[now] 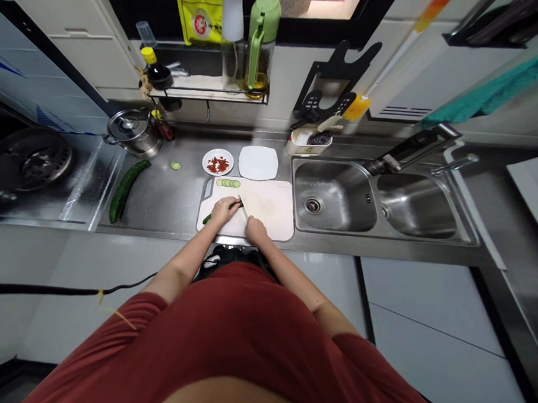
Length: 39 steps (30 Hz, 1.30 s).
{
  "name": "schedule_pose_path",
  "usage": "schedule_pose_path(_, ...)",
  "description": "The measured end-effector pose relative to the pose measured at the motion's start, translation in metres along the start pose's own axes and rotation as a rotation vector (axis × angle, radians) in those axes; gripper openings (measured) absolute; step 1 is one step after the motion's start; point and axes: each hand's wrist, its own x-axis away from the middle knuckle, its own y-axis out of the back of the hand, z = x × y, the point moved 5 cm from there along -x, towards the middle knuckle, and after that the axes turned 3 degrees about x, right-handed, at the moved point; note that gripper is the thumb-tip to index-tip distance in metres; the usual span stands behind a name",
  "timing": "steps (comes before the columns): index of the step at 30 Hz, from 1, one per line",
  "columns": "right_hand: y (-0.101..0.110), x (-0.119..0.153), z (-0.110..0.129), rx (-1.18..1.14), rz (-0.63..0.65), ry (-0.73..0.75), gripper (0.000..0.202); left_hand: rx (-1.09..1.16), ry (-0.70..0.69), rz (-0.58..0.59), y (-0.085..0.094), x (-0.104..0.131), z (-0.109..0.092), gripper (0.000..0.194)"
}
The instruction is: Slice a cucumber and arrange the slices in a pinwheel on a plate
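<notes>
My left grip is closed over a cut cucumber, pressing it to the white cutting board; its dark green ends show on either side of my fingers. My right grip is wrapped around the handle of a knife, its blade at the cucumber's right end; I cannot tell how far into it the edge goes. A row of overlapping slices lies along the board's upper edge, and a faint mark near its upper right corner is too small to read. Beyond it on the steel counter sit a round dish of chopped red pieces and a squarish white plate. To my left lie one pale slice and a long whole cucumber. Above, a yellow packet shows a round red emblem with dark characters beside it, too small for me to read. The yellow-capped bottle shows me no legible label.
</notes>
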Motion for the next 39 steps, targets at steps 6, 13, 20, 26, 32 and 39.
schedule_pose_path(6,0.012,-0.017,0.011,-0.009,-0.035,0.011,0.027,-0.011,0.015,0.012,0.000,0.001,0.000,0.021)
schedule_pose_path(13,0.013,-0.017,0.012,-0.001,-0.037,0.008,0.029,-0.015,0.002,0.015,0.001,0.001,0.000,0.023)
schedule_pose_path(20,-0.002,0.002,-0.002,-0.009,-0.003,-0.013,0.026,-0.017,0.017,0.031,0.001,0.000,0.001,0.025)
schedule_pose_path(26,-0.007,0.013,-0.010,-0.002,0.010,-0.007,0.025,-0.027,0.015,0.027,0.001,0.000,0.000,0.026)
schedule_pose_path(32,-0.012,0.020,-0.014,0.015,0.007,-0.008,0.025,-0.073,0.048,0.049,0.004,-0.001,-0.003,0.026)
schedule_pose_path(39,-0.004,0.030,-0.025,0.064,0.006,0.014,0.025,-0.098,0.088,0.060,0.007,-0.003,-0.006,0.026)
